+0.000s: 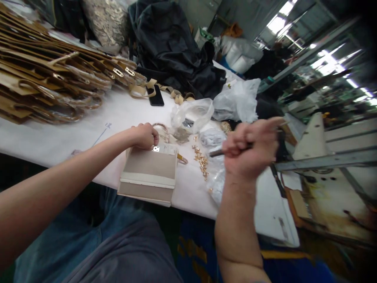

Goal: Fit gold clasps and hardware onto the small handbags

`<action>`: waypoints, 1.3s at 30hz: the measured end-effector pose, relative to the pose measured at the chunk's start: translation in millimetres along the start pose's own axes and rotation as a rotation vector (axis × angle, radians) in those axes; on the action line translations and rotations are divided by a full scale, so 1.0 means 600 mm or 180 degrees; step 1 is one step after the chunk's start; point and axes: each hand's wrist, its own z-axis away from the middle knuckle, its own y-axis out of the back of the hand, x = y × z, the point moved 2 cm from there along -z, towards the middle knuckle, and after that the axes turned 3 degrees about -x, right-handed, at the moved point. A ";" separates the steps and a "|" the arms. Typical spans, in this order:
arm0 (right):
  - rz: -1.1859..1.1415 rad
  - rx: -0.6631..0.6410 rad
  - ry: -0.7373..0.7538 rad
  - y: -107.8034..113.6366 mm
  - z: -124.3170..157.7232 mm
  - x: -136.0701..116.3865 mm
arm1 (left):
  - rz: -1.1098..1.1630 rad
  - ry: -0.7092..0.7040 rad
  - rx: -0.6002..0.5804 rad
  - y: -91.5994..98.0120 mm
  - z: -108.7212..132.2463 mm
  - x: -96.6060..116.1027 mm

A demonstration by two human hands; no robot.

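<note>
My left hand (145, 136) rests at the far edge of a beige, half-made bag piece (150, 167), fingers curled closed beside a small shiny metal plate (156, 149). What sits under those fingers is hidden. My right hand (250, 147) is raised to the right of the bag piece, wrapped round a dark slim tool (216, 153). The tool's end points left; its kind is blurred and partly covered, and the index finger stretches away to the right. A brown-yellow handled item (182, 158) lies by the bag piece's right side. Loose gold-coloured metal fittings (202, 161) are strewn between it and my right hand.
Many brown bag parts with metal fittings (59, 74) are stacked at the left. A phone (156, 96), clear plastic bags (193, 112) and a black bag (173, 43) stand along the back of the white table (103, 106). A metal machine frame (324, 159) is at the right.
</note>
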 end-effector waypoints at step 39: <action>0.0337 -0.0280 -0.0051 -0.262 0.092 0.242 | 0.0282 -0.0114 0.0031 0.006 0.000 -0.053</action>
